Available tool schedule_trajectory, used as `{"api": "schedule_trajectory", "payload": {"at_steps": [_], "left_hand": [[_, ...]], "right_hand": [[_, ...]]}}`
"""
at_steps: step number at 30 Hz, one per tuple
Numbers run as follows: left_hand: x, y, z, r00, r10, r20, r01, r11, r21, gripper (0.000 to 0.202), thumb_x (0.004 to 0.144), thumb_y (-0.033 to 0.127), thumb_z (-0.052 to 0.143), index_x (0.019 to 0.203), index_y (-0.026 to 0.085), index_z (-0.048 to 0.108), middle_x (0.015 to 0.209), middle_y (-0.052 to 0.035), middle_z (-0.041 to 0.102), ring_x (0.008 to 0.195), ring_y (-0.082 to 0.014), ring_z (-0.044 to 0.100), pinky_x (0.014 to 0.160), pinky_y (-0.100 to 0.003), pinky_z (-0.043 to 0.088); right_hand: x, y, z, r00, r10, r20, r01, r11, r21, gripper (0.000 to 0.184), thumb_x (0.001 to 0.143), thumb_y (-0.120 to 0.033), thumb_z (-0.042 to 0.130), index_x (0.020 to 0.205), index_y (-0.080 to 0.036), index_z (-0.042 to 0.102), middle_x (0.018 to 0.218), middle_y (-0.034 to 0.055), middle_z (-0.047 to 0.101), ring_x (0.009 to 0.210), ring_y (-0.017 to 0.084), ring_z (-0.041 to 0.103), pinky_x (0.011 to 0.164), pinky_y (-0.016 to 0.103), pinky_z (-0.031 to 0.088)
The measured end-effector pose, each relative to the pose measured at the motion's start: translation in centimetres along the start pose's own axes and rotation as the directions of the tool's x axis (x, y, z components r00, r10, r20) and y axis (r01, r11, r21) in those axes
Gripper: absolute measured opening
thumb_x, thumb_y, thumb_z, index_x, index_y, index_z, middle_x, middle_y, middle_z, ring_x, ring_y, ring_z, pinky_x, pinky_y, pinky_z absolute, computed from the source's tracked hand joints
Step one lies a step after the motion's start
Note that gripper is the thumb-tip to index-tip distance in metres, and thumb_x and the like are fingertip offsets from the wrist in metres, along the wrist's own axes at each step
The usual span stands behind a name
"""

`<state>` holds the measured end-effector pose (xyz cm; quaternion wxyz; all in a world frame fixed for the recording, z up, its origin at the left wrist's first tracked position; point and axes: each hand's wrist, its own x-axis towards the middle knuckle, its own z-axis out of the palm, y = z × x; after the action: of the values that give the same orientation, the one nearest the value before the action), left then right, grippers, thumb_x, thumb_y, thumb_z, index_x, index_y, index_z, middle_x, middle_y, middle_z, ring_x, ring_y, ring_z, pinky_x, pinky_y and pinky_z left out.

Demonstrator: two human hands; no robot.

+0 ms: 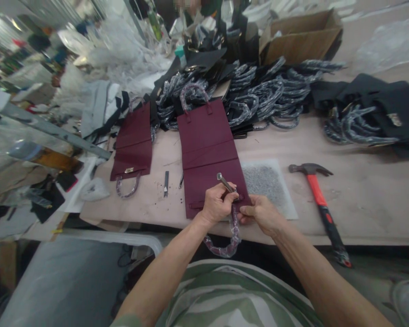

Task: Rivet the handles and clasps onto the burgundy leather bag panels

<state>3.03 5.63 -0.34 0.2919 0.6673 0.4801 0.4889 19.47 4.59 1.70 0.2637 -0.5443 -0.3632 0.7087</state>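
Note:
In front of me a burgundy handbag panel [207, 154] lies flat, with plastic-wrapped handles at its far and near ends. My left hand [218, 202] is closed around a metal punch [226, 181], held tilted over the panel's near right corner. Its lower tip is hidden by my fingers. My right hand [259, 212] pinches the panel's right edge beside the near handle [230, 243], which hangs over the table edge. Just right of the panel is a speckled stone slab [267, 186]. Farther right lies a claw hammer [316, 195] with a red and black grip.
Another burgundy panel [132, 141] lies to the left. A small flat dark tool [166, 183] sits between the panels. Behind are heaped black bag pieces with wrapped handles [269, 97] and a cardboard box [301, 34]. More black panels [371, 104] lie at the right. A metal bar [54, 125] crosses the left side.

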Motion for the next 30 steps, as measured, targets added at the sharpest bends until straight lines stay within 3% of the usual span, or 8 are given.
{"api": "schedule_trajectory", "payload": {"at_steps": [7,10,15,17,19,23,27,30], "left_hand": [[-0.4,-1.0,0.8,0.985,0.143,0.101,-0.152,0.984,0.095,0.011,0.088,0.022,0.065,0.098,0.017,0.069,0.098,-0.0094,0.076,0.092,-0.0226,0.074,0.086,-0.033,0.060],[-0.7,-1.2,1.0,0.962,0.239,0.133,-0.256,0.959,0.125,0.011,0.090,0.023,0.064,0.099,0.018,0.066,0.099,-0.0097,0.075,0.095,-0.0228,0.074,0.087,-0.034,0.061],[-0.9,-1.3,1.3,0.954,0.274,0.120,-0.291,0.944,0.156,0.008,0.091,0.022,0.062,0.098,0.018,0.064,0.099,-0.0090,0.075,0.093,-0.0216,0.074,0.086,-0.033,0.061],[-0.9,-1.3,1.5,0.957,0.259,0.128,-0.277,0.948,0.157,0.006,0.091,0.021,0.062,0.095,0.018,0.064,0.099,-0.0089,0.075,0.093,-0.0218,0.073,0.086,-0.032,0.061],[-0.9,-1.3,1.7,0.963,0.231,0.136,-0.252,0.954,0.161,0.003,0.090,0.021,0.064,0.091,0.019,0.065,0.098,-0.0083,0.074,0.091,-0.0217,0.073,0.085,-0.032,0.060],[-0.7,-1.1,1.8,0.974,0.168,0.150,-0.194,0.964,0.183,0.002,0.087,0.020,0.067,0.087,0.019,0.066,0.091,-0.0060,0.073,0.086,-0.0206,0.072,0.082,-0.030,0.059],[-0.6,-0.8,1.7,0.979,0.137,0.148,-0.163,0.970,0.181,0.003,0.085,0.018,0.068,0.086,0.019,0.067,0.089,-0.0050,0.073,0.084,-0.0203,0.071,0.080,-0.029,0.057],[-0.6,-0.8,1.7,0.979,0.141,0.146,-0.166,0.971,0.173,0.003,0.084,0.018,0.068,0.087,0.019,0.067,0.094,-0.0058,0.074,0.087,-0.0206,0.071,0.082,-0.029,0.057]], "right_hand": [[-2.0,0.4,-0.8,0.994,-0.076,-0.081,0.053,0.966,-0.254,0.014,0.067,-0.024,0.060,0.080,-0.018,0.064,0.064,0.0035,0.067,0.062,0.021,0.065,0.058,0.030,0.050],[-3.2,0.2,-3.4,0.960,-0.233,-0.153,0.115,0.830,-0.545,0.019,0.077,-0.031,0.057,0.086,-0.019,0.069,0.076,0.0073,0.071,0.078,0.025,0.068,0.072,0.034,0.052],[-5.0,0.4,-11.0,0.677,-0.631,-0.379,-0.175,0.362,-0.916,0.047,0.090,-0.042,0.046,0.116,-0.008,0.064,0.108,0.0247,0.064,0.095,0.036,0.064,0.084,0.047,0.049],[-5.3,0.7,-14.0,0.644,-0.648,-0.405,-0.276,0.297,-0.914,0.042,0.090,-0.049,0.049,0.101,-0.011,0.064,0.094,0.0242,0.061,0.085,0.038,0.062,0.072,0.048,0.047],[-5.2,0.9,-16.4,0.681,-0.549,-0.485,-0.246,0.452,-0.857,0.030,0.082,-0.050,0.062,0.078,-0.021,0.058,0.071,0.0138,0.053,0.064,0.031,0.054,0.058,0.043,0.040],[-4.5,0.0,-17.7,0.861,-0.124,-0.493,-0.098,0.912,-0.399,0.028,0.066,-0.037,0.072,0.065,-0.026,0.046,0.057,0.0039,0.044,0.049,0.018,0.041,0.046,0.033,0.031],[-4.7,-2.7,-15.3,0.950,-0.013,-0.313,-0.032,0.990,-0.138,0.022,0.062,-0.031,0.062,0.072,-0.023,0.045,0.060,-0.0017,0.038,0.045,0.010,0.033,0.042,0.026,0.031],[-7.0,-5.0,-11.8,0.923,-0.105,-0.370,0.071,0.992,-0.104,0.025,0.079,-0.044,0.058,0.078,-0.023,0.044,0.059,-0.0060,0.032,0.042,0.008,0.025,0.038,0.022,0.024]]}}
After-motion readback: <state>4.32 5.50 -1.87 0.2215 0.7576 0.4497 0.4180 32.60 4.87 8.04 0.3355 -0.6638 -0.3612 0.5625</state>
